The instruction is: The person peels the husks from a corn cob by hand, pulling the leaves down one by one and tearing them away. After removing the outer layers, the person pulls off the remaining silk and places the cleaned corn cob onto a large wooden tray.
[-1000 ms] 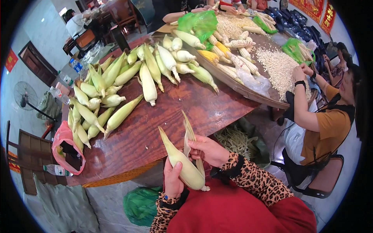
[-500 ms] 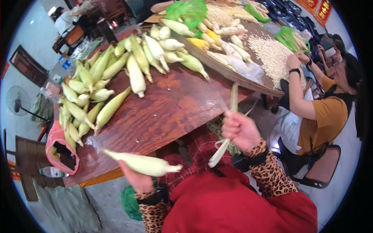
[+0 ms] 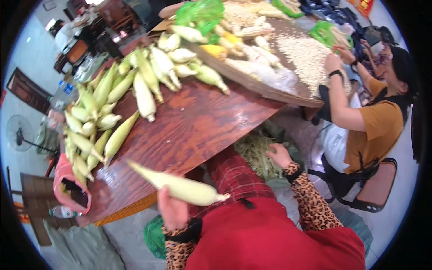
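An ear of corn (image 3: 189, 188) in its pale green husk rests in my left hand (image 3: 173, 210), above my lap, its tip pointing far left. My left fingers wrap it from beneath and the near side. Lower than the table edge, my right hand (image 3: 281, 156) hangs over a heap of stripped husks (image 3: 256, 155) with its fingers loosely apart and nothing visible in them. Many more unshelled ears (image 3: 146, 96) lie piled along the far left of the brown wooden table (image 3: 198, 117).
A big round tray (image 3: 270, 93) at the far right bears loose kernels (image 3: 301, 58) and bare cobs. Beside it sits a co-worker in a mustard top (image 3: 378, 135), both hands over the kernels. A pink bag (image 3: 60, 180) stands at the table's left corner.
My right hand has dropped down and toward the husk heap, and the husk strip it held is out of it. My left hand still holds the ear, slightly farther right.
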The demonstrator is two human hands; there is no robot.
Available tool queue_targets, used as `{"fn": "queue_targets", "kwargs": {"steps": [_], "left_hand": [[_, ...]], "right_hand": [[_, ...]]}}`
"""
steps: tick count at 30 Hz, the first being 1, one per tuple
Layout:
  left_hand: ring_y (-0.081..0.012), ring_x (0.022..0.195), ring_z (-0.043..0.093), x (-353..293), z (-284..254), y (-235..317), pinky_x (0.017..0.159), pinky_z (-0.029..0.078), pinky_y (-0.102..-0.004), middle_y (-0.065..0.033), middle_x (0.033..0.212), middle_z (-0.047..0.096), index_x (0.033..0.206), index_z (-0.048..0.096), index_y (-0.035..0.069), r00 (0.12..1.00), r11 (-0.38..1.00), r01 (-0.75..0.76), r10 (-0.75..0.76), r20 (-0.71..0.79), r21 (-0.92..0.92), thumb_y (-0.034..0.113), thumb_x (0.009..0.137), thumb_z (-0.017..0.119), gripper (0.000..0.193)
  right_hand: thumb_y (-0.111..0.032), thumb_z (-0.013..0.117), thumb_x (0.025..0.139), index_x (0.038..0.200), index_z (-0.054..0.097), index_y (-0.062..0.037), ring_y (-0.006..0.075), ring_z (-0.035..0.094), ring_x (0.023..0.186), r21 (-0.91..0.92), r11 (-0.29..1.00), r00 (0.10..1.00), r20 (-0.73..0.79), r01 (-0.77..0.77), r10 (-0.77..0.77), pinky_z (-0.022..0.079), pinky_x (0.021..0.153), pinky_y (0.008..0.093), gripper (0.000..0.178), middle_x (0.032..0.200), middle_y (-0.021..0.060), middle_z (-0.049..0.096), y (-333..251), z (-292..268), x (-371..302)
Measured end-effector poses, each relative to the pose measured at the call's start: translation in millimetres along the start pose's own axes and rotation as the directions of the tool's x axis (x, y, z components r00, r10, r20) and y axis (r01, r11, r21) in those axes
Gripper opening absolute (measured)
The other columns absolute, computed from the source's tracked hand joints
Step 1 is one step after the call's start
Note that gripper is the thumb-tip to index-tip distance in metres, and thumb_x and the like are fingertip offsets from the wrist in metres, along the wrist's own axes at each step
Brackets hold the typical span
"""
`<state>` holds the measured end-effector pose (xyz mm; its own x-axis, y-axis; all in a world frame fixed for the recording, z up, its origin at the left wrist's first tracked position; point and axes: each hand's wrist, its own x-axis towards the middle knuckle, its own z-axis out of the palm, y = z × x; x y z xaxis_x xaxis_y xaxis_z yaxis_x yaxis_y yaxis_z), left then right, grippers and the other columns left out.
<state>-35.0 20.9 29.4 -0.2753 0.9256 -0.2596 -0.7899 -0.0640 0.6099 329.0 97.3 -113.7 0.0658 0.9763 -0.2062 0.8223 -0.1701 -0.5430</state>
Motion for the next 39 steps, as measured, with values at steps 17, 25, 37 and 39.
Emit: {"fn": "queue_targets", "kwargs": {"steps": [17,25,37,39], "left_hand": [[-0.0183,0.112,0.047,-14,21,-13,0.096,0.038,-0.0328,-0.0081,0.123,0.047,0.132,0.033,0.003,0.982,0.853,0.005,-0.103,0.158,0.521,0.015,0.083,0.063,0.059],[-0.0173,0.094,0.052,-17,19,-2,0.08,0.044,-0.0304,-0.0078,0.107,0.053,0.123,0.042,0.0,0.985,0.744,0.018,-0.128,0.116,0.668,0.012,0.084,0.059,0.044],[-0.0183,0.094,0.05,-2,39,-19,0.082,0.042,-0.0308,-0.0084,0.107,0.05,0.124,0.039,0.001,0.992,0.74,0.025,-0.103,0.078,0.672,0.011,0.087,0.055,0.041],[-0.0206,0.096,0.05,0,40,-19,0.085,0.042,-0.0331,-0.01,0.109,0.05,0.124,0.036,0.003,0.995,0.752,0.032,-0.089,0.054,0.658,0.012,0.089,0.052,0.04]], "right_hand": [[-0.014,0.06,0.079,0.09,0.061,-0.0021,0.0219,0.059,0.08,0.624,0.565,0.739,-0.029,0.539,-0.673,0.047,0.074,0.0305,0.017,0.085,0.0099,0.06,-276,-55,-46],[-0.015,0.053,0.077,0.083,0.057,-0.0004,0.0295,0.06,0.074,0.705,0.557,0.727,0.086,0.439,-0.682,0.046,0.066,0.0368,0.017,0.077,0.0144,0.061,-270,-42,-40],[-0.02,0.049,0.082,0.085,0.05,-0.0025,0.0315,0.059,0.075,0.574,0.701,0.851,0.016,0.422,-0.525,0.045,0.065,0.0398,0.018,0.078,0.0134,0.059,-245,-42,-21],[-0.019,0.047,0.087,0.089,0.047,-0.0048,0.0228,0.061,0.069,0.784,0.514,0.868,-0.064,0.35,-0.493,0.046,0.062,0.0339,0.014,0.075,0.0092,0.059,-236,-27,-11]]}}
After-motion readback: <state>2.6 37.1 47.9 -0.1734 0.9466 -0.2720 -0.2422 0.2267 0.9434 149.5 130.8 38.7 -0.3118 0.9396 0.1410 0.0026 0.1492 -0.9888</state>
